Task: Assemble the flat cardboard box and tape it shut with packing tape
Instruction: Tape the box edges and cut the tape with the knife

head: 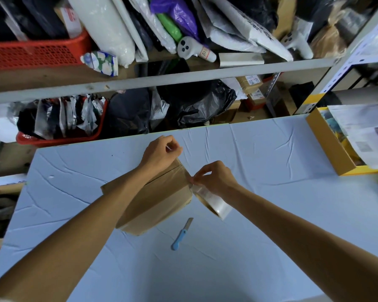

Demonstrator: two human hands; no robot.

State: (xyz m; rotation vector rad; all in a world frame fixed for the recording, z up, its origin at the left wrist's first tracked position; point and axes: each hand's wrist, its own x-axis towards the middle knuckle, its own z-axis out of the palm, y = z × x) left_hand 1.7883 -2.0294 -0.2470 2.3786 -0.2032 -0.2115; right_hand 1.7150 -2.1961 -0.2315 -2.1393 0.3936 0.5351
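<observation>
A small brown cardboard box (159, 201) stands assembled on the pale blue table, clear tape running across its top. My left hand (162, 152) is at the box's far top corner, fingers pinched on the end of the tape strip. At the box's right edge my right hand (214, 177) pinches the tape where it leaves the roll. The clear packing tape roll (214, 204) hangs just below that hand, against the box's right side. My left forearm covers part of the box top.
A small blue-handled knife (182, 234) lies on the table cloth (271, 214) just in front of the box. An open yellow cardboard box (327, 142) with papers sits at the right. Cluttered shelves (162, 77) with bags and red baskets (31, 53) rise behind the table.
</observation>
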